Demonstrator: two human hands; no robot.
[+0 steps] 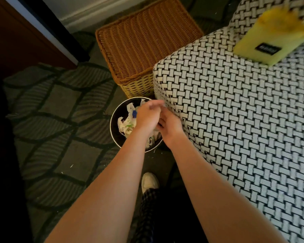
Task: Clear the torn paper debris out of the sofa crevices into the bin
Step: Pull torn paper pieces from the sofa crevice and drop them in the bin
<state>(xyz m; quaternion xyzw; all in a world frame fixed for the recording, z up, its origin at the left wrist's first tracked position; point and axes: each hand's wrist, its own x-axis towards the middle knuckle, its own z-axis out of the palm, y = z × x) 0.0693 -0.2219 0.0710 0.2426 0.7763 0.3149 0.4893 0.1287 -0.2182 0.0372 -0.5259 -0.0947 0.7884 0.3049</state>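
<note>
Both hands are touching above the bin [112, 118]. The left hand [147, 116] is lying flat-fingered over the right hand [170, 127], whose fingers are tucked under, so any pinched scrap cannot be told. Torn paper [125, 124] is sitting in the bin, at 9 o'clock from the sofa [235, 120] corner. They are probably shedding a load; next comes reaching to 3 o'clock and probing the crevices.

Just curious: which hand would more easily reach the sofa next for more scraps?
Probably the right hand: it hangs beside the sofa, while the left hand is over the bin.
</note>
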